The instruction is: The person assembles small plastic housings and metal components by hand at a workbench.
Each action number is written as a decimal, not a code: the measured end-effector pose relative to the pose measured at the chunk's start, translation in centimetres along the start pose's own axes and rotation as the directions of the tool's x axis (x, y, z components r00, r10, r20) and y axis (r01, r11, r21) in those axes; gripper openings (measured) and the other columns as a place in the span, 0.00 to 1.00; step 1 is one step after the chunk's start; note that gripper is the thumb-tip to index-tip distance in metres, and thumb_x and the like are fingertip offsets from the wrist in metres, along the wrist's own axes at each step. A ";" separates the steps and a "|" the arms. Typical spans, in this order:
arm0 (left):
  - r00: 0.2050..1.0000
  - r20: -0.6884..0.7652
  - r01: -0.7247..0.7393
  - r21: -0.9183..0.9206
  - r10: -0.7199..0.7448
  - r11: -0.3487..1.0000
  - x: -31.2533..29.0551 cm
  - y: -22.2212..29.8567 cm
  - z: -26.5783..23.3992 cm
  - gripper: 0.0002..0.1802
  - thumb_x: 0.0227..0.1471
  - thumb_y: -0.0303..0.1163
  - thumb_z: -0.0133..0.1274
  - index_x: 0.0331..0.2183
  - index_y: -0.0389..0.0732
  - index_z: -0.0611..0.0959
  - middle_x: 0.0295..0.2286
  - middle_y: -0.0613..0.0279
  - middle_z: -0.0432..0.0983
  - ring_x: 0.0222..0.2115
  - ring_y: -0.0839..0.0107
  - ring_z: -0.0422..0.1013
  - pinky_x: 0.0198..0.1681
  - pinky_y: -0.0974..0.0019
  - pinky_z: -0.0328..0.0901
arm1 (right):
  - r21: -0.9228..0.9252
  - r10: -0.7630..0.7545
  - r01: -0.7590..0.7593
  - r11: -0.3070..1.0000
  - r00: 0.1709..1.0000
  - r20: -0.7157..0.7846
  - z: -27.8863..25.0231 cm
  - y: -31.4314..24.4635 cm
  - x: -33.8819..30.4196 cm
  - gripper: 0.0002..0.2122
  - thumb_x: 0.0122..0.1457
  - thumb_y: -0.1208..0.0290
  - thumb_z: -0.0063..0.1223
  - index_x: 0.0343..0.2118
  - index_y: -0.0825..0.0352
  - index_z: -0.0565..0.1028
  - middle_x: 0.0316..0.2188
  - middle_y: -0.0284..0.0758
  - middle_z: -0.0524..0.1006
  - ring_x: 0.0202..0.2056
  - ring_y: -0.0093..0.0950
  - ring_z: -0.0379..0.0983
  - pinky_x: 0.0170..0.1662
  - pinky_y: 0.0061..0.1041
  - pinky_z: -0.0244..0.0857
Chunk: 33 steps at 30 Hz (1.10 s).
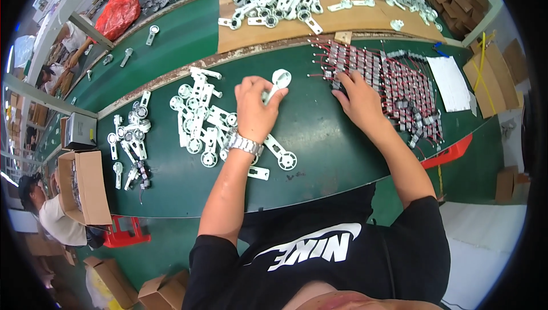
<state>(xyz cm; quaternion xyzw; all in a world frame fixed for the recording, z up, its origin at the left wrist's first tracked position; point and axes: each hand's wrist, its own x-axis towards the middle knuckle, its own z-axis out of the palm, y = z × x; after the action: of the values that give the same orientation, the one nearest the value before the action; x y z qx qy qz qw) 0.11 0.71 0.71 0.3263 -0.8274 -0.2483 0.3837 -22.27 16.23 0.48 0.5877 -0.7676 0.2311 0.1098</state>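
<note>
White plastic forms the ring-ended handle (281,80) pinched between thumb and fingers of the left hand (255,107), its round cup raised above the green counter (325,161). The right hand (361,102) bends over the left side of a block of small grey components (394,79), fingers curled at it; whether it grips one, I cannot tell. The step in hand looks like picking out a component while the handle is held ready; the next move seems to call for a careful pinch that frees one piece without snagging the thin red wires. Around the left wrist lies a loose heap of similar handles (197,110), flat-armed, slotted, some with spoked rings. Farther out, brown cardboard (365,20) carries a larger, pale greenish pile (274,2).
</note>
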 end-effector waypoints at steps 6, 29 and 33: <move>0.996 -0.007 0.091 -0.047 -0.091 0.995 0.4 0.0 0.2 0.14 0.53 0.36 0.68 0.31 0.37 0.80 0.33 0.54 0.75 0.38 0.55 0.66 0.45 0.57 0.65 | 0.073 0.030 -0.037 0.997 0.995 0.095 -0.2 0.7 0.5 0.14 0.58 0.67 0.64 0.45 0.62 0.73 0.39 0.40 0.72 0.36 0.46 0.78 0.37 0.44 0.73; 0.898 0.312 0.439 -0.619 -0.310 0.651 0.6 -0.2 -0.1 0.13 0.64 0.34 0.59 0.43 0.36 0.76 0.35 0.60 0.82 0.31 0.79 0.75 0.36 0.72 0.71 | 0.214 -0.078 0.045 0.976 0.986 0.146 0.4 0.5 2.4 0.08 0.56 0.68 0.67 0.37 0.63 0.83 0.39 0.36 0.74 0.45 0.39 0.69 0.50 0.37 0.66; 0.886 0.348 0.463 -0.636 -0.306 0.618 0.8 -0.2 -0.1 0.16 0.64 0.33 0.58 0.48 0.36 0.75 0.37 0.58 0.83 0.33 0.78 0.76 0.38 0.71 0.72 | 0.425 -0.083 0.070 0.903 0.997 0.012 1.6 1.1 2.8 0.06 0.62 0.68 0.63 0.36 0.65 0.83 0.39 0.35 0.75 0.44 0.35 0.70 0.50 0.33 0.65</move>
<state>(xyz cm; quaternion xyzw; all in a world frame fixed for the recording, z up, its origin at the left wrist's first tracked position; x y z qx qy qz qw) -0.11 -0.07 1.01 0.2977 -0.6142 -0.6530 0.3283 -23.95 13.31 0.03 0.6304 -0.6770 0.3791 -0.0230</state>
